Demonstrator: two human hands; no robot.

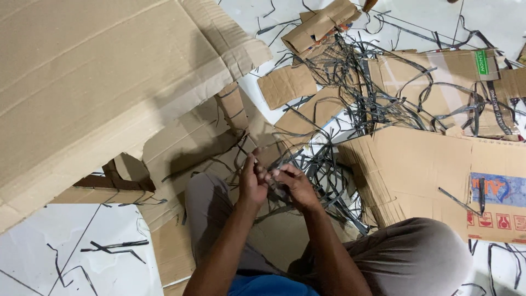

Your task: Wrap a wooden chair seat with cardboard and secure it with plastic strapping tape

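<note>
Plastic strap (272, 176), thin, dark, pinched between left hand (252, 183) and right hand (293, 185) above the knees, over flattened cardboard (181, 148). Likely light, springy, slick-edged; best gripped near an end, fingers pinching flat faces.

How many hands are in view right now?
2. The left hand and right hand meet at centre frame, above the knees, pinching dark straps over the cardboard. No other person's hands show; some could be out of frame.
</note>
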